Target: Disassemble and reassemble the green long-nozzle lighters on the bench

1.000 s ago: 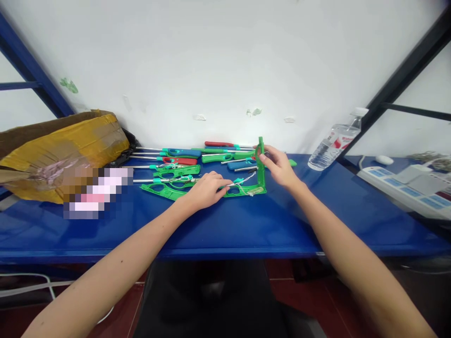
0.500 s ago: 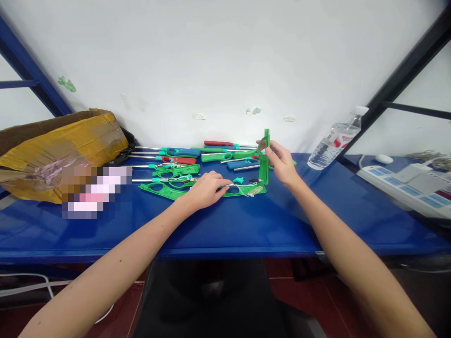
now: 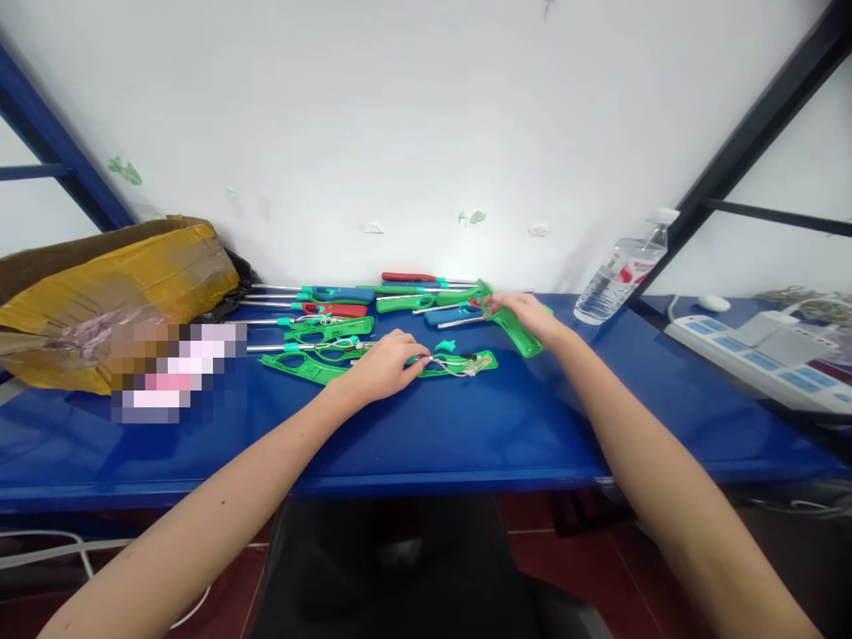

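My right hand (image 3: 524, 317) grips a green half shell (image 3: 516, 332), which tilts above the table at the right of the lighters. My left hand (image 3: 392, 366) is closed over another green half shell (image 3: 475, 362) lying on the blue table; a thin part with white wires shows at its fingertips. A small teal piece (image 3: 445, 346) lies just behind those wires. Left of my left hand is an open green shell (image 3: 296, 362). Behind are several lighters with metal rods, among them a red one (image 3: 336, 310) and a blue one (image 3: 343, 295).
A taped cardboard box (image 3: 153, 284) stands at the left, beside a blurred-out patch. On the right are a water bottle (image 3: 616, 280) and a white power strip (image 3: 752, 355). The blue table's (image 3: 426, 444) front edge runs below my forearms.
My right hand has turned the green shell from upright to slanting, its lower end now pointing right and towards me. My left hand stays at the wired part. The view has shifted slightly.
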Demonstrator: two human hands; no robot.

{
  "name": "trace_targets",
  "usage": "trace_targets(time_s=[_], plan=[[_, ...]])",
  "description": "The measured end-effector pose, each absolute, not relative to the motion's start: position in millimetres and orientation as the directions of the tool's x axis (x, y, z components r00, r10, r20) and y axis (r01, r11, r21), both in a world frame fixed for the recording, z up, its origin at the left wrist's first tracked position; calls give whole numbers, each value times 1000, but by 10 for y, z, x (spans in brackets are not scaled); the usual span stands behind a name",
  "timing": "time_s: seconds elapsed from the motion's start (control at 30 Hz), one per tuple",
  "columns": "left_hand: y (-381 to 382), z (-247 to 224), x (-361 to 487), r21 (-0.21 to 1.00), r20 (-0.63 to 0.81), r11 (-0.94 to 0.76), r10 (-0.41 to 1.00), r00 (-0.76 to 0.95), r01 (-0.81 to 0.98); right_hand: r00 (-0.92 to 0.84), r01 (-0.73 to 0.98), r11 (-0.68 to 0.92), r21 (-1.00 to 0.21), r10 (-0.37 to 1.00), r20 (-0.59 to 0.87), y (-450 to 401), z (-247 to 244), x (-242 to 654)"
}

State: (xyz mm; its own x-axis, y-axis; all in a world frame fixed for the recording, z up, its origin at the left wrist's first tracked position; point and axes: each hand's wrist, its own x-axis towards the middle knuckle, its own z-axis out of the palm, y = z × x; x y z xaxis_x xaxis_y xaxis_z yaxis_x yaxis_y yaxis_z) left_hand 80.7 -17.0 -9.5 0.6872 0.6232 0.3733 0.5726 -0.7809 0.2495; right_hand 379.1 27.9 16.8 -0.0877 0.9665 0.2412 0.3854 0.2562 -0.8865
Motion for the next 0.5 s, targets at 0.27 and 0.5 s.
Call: trace_targets(time_s=[0.27, 0.5], plan=[[-207, -20, 812, 225, 340, -799, 600, 724, 557, -442, 617, 372, -694, 893, 85, 222, 97, 3825], [-240, 38, 788, 204, 302, -811, 585, 753, 548, -432, 779, 471, -413, 881, 190, 203, 114, 3829]])
